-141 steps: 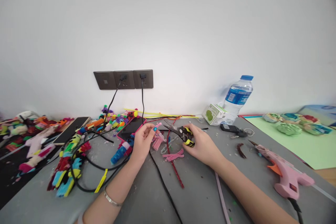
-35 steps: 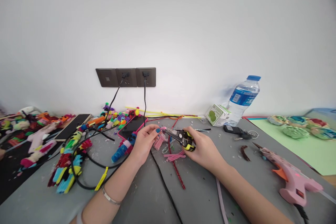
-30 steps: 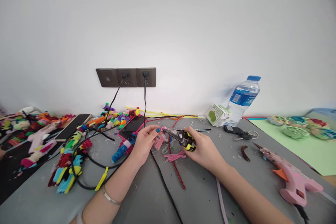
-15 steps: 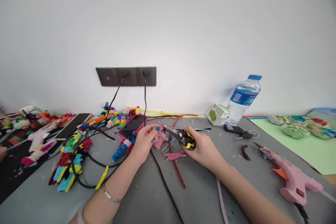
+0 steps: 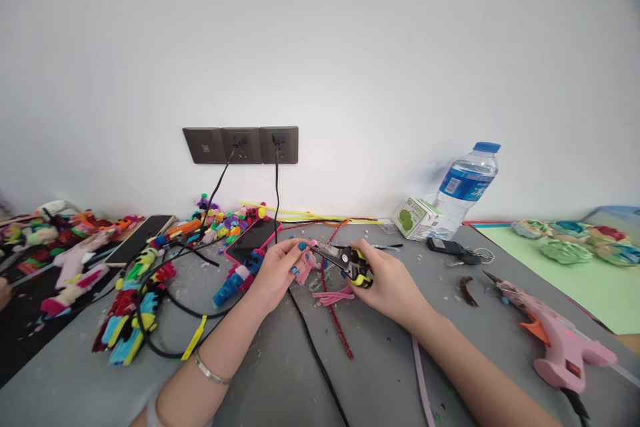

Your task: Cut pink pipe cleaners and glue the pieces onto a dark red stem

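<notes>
My right hand (image 5: 385,280) grips a pair of scissors (image 5: 345,255) by its black and yellow handles, the blades pointing left. Their tips meet a small pink piece (image 5: 313,243) pinched between the thumb and fingertips of my left hand (image 5: 283,272); its exact shape is too small to make out. Below the blades lie a pale pink fuzzy piece (image 5: 311,271), several short pink pipe cleaner lengths (image 5: 333,295) and a long red glittery pipe cleaner (image 5: 340,333). Left of my left hand rests a blue fuzzy figure (image 5: 230,288).
A pink glue gun (image 5: 555,340) lies at right, near car keys (image 5: 453,251). Behind stand a water bottle (image 5: 463,190) and a small box (image 5: 414,218). Black cables (image 5: 315,353) cross the table. Pipe cleaner figures (image 5: 135,310) and phones (image 5: 140,240) sit left; another person's hand shows at the far left edge.
The scissor blades have drawn closer together at the pink piece, and the fingers of my left hand have shifted slightly. My right hand stays almost in place.
</notes>
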A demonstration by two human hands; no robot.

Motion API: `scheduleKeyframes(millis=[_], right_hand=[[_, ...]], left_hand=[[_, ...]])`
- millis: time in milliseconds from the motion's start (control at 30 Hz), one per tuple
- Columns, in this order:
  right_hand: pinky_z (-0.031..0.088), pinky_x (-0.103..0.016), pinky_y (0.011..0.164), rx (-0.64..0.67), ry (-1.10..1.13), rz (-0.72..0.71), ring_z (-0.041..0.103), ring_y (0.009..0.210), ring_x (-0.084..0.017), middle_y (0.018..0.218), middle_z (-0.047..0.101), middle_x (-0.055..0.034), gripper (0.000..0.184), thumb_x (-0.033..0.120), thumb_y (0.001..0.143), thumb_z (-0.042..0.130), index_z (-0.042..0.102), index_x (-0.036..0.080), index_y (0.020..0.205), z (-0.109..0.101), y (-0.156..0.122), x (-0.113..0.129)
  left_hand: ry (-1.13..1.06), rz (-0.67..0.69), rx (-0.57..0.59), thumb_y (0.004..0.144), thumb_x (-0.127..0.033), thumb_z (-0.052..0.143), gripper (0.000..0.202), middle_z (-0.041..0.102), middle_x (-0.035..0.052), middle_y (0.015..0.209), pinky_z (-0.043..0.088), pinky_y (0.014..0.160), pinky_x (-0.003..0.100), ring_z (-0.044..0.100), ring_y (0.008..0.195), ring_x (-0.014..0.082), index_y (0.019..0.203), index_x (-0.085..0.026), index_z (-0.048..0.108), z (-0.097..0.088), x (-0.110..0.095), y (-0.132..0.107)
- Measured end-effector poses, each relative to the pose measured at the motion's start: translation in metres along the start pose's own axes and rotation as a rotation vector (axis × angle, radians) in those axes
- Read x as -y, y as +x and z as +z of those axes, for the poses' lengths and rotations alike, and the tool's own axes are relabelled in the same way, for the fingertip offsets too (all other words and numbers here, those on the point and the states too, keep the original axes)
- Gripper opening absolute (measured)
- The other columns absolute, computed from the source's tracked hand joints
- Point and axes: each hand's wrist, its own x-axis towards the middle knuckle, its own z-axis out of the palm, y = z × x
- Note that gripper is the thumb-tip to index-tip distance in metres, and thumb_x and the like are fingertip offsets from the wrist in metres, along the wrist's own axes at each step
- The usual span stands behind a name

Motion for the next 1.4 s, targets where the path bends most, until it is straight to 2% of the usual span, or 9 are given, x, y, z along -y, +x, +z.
scheduleKeyframes(millis=[300,533,733,1000,1267,1400], right_hand=[[0.045,-0.032,0.07,-0.036,-0.041,-0.016,0.063,0.084,-0.025,0.093,0.068,-0.006,0.033,0.02,0.071,0.057,0.047,0.023,0.102,0.0004,0.0005,-0.0007],[0.044,-0.03,0.065,-0.041,-0.019,-0.008,0.063,0.078,-0.024,0.09,0.068,-0.0052,0.032,0.02,0.069,0.055,0.047,0.024,0.1,-0.0003,0.0005,0.0],[0.041,-0.027,0.059,0.001,0.027,0.025,0.065,0.071,-0.023,0.082,0.069,-0.0026,0.032,0.019,0.07,0.054,0.048,0.025,0.101,-0.0001,-0.0001,0.0],[0.039,-0.026,0.057,0.035,0.039,0.049,0.065,0.065,-0.022,0.077,0.068,-0.0018,0.029,0.023,0.071,0.053,0.048,0.025,0.1,0.0012,-0.0011,0.0002],[0.035,-0.025,0.053,0.042,0.058,0.053,0.062,0.061,-0.021,0.071,0.066,-0.0008,0.025,0.023,0.071,0.052,0.049,0.024,0.096,-0.0004,0.0003,0.0034],[0.034,-0.025,0.053,0.031,0.062,0.05,0.06,0.058,-0.021,0.068,0.064,-0.0001,0.025,0.023,0.07,0.052,0.049,0.024,0.094,-0.0006,0.0005,0.0036]], left_hand=[[-0.014,-0.015,0.048,0.066,-0.041,0.087,0.039,0.053,-0.0039,0.058,0.033,0.046,0.023,0.037,0.044,0.0043,0.084,-0.011,0.07,0.0015,-0.0012,-0.0021],[0.002,-0.034,0.05,0.067,-0.041,0.086,0.038,0.052,-0.004,0.057,0.031,0.046,0.022,0.039,0.044,0.0049,0.084,-0.012,0.069,-0.0003,0.0012,-0.0019],[0.011,-0.036,0.053,0.069,-0.039,0.084,0.033,0.054,-0.0031,0.056,0.032,0.046,0.022,0.037,0.044,0.0043,0.075,-0.012,0.066,0.0006,-0.0001,-0.0024],[-0.021,0.007,0.022,0.063,-0.038,0.088,0.036,0.06,0.0004,0.063,0.036,0.046,0.021,0.048,0.051,0.0076,0.081,-0.012,0.07,-0.0027,0.0034,0.0011],[-0.005,0.002,0.022,0.067,-0.038,0.085,0.033,0.062,0.0019,0.063,0.039,0.049,0.023,0.05,0.053,0.009,0.081,-0.012,0.071,-0.003,0.0035,0.0015],[-0.014,-0.011,0.003,0.066,-0.035,0.085,0.032,0.059,-0.0004,0.06,0.037,0.048,0.022,0.047,0.05,0.0078,0.08,-0.012,0.07,-0.0026,0.0025,0.0007]])
